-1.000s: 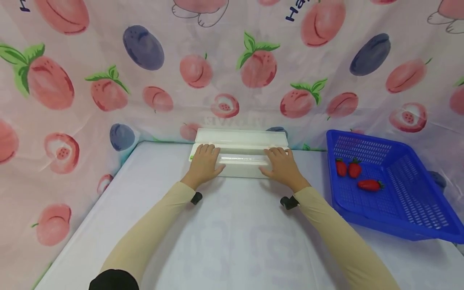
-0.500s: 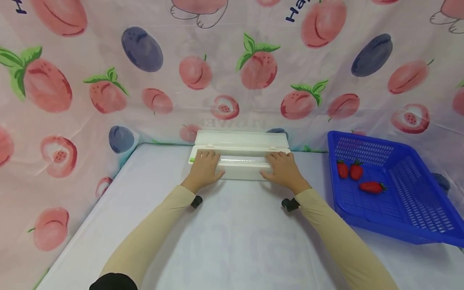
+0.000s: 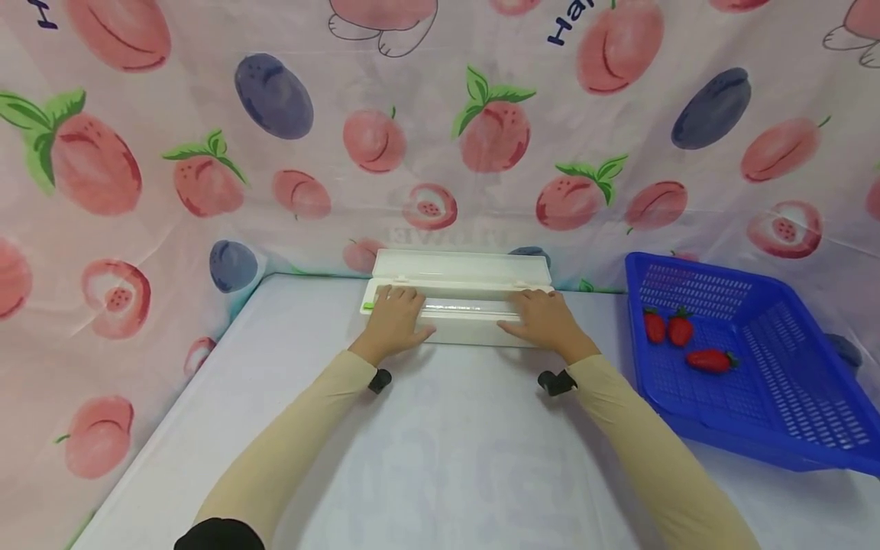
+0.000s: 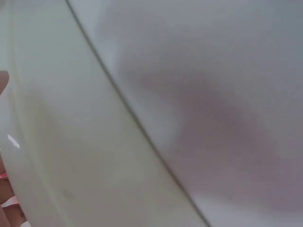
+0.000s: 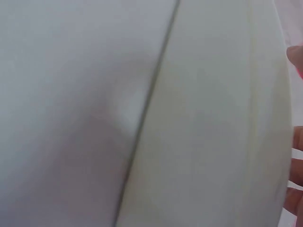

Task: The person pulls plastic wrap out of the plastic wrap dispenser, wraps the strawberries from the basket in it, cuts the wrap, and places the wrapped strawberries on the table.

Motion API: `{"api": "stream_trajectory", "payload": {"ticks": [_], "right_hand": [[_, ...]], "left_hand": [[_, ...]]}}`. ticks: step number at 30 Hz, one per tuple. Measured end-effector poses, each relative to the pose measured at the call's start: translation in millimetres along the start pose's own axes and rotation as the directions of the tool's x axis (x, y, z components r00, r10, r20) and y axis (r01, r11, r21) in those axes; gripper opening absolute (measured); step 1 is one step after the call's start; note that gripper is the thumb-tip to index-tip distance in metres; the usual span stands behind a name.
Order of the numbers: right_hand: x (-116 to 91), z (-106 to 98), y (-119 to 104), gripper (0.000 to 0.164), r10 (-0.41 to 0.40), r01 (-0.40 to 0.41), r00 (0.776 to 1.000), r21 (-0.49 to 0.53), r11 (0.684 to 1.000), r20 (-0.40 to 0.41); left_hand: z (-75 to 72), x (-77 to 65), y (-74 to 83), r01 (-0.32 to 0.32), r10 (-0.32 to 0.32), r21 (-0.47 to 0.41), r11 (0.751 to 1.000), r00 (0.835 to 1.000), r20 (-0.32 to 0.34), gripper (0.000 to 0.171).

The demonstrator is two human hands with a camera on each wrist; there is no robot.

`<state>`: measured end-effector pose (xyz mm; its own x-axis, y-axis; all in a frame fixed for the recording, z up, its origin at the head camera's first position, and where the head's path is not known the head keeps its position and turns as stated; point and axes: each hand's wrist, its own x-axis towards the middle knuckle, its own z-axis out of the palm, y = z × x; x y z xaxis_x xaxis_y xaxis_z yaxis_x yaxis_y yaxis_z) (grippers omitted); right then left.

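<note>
Left hand (image 3: pixel 390 325) and right hand (image 3: pixel 550 325) rest, fingers extended, across the white box (image 3: pixel 464 331); press evenly, steadying it on the table (image 3: pixel 461 443).

The white-covered table (image 3: pixel 440 451) bears 1 white box (image 3: pixel 467 331) and 1 blue basket (image 3: pixel 729 405).

One blue basket (image 3: pixel 694 401), right of the frame, with three strawberries (image 3: pixel 710 361). At the centre, one white box (image 3: pixel 467 331), one lid (image 3: pixel 461 266), one left grip (image 3: pixel 393 321), one right grip (image 3: pixel 548 321) and apparently one clear strip (image 3: pixel 470 306), partly hidden. Lower down, two sleeves (image 3: pixel 289 435), two black wrist devices (image 3: pixel 380 380), one black rounded object (image 3: pixel 218 533), one counter (image 3: pixel 447 443). Across the top, one fruit-print cloth (image 3: pixel 426 99).
</note>
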<state>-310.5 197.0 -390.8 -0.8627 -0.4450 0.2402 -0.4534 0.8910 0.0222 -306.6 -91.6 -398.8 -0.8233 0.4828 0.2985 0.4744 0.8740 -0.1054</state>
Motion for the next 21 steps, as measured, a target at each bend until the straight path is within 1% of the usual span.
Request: {"api": "stream_trajectory", "payload": {"ticks": [4, 8, 11, 14, 17, 21], "right_hand": [[1, -4, 5, 0.060, 0.029, -0.029, 1.000, 0.031, 0.999, 0.001], [3, -7, 9, 0.051, 0.041, -0.041, 0.999, 0.073, 0.996, -0.005], [5, -10, 10, 0.040, 0.043, -0.039, 0.998, 0.086, 0.996, -0.044], [6, -10, 11, 0.031, 0.030, -0.022, 0.994, 0.078, 0.997, -0.103], [6, -10, 12, 0.026, 0.007, 0.005, 0.986, 0.071, 0.997, -0.165], [4, -9, 13, 0.022, -0.004, 0.018, 0.977, 0.062, 0.998, -0.214]], "left_hand": [[-7.3, 4.0, 0.3, 0.002, -0.001, -0.007, 1.000, 0.998, 0.058, 0.057], [-13.1, 8.3, -0.6, 0.006, -0.006, 0.007, 1.000, 0.995, 0.101, 0.059], [-16.4, 11.7, -0.9, 0.018, -0.019, 0.005, 1.000, 0.991, 0.133, 0.061], [-18.1, 15.0, -1.1, 0.035, -0.034, -0.003, 0.999, 0.986, 0.166, 0.063], [-17.4, 17.5, -2.2, 0.045, -0.041, -0.016, 0.999, 0.984, 0.174, 0.064], [-14.4, 19.6, -5.0, 0.071, -0.059, -0.064, 0.995, 0.983, 0.172, 0.060]]}}
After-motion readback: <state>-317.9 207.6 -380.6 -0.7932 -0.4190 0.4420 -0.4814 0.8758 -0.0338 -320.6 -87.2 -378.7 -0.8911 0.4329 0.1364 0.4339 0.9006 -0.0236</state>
